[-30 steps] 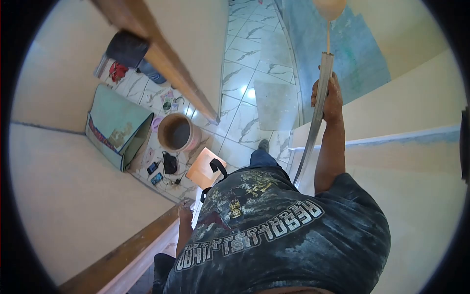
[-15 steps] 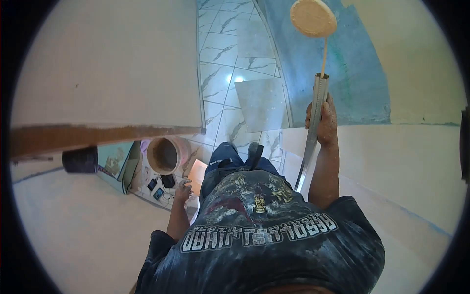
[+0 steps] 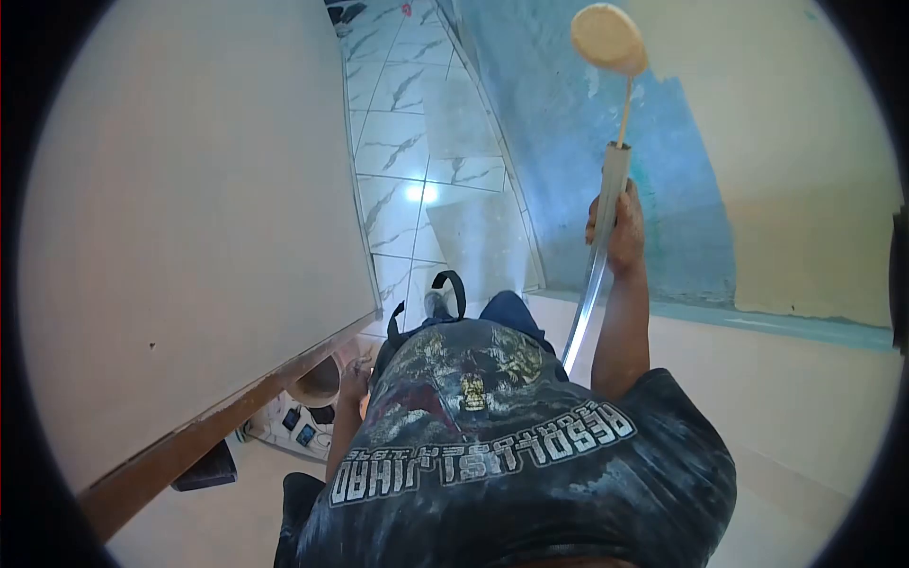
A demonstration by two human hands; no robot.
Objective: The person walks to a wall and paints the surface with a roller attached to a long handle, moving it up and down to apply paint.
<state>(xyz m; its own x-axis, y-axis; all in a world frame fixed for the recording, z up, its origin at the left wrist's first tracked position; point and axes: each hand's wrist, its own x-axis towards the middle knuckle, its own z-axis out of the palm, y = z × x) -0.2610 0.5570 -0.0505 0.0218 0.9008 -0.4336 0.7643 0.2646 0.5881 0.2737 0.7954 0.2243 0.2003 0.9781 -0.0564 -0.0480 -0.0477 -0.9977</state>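
Observation:
My right hand (image 3: 625, 227) is wrapped round a long metal tube (image 3: 598, 251), held up at a slight tilt. Beyond the tube's upper end, a thin rod (image 3: 626, 109) leads to a round tan disc (image 3: 609, 40), in front of the painted wall. My left hand (image 3: 355, 381) hangs low at my side, beside a bucket (image 3: 317, 386). Its fingers look loosely apart and nothing shows in them, though they are small and partly blurred.
A pale panel (image 3: 189, 208) with a brown lower edge (image 3: 180, 454) stands on my left. Marbled tiles (image 3: 393, 142) run ahead between it and the blue-patched wall (image 3: 663, 180). Phones (image 3: 305, 434) and a dark container (image 3: 208, 469) are at the lower left.
My view and body have turned, so the left panel now covers more of the bucket and the things beside it. My right hand still grips the tube; my left has shifted nearer the bucket in view.

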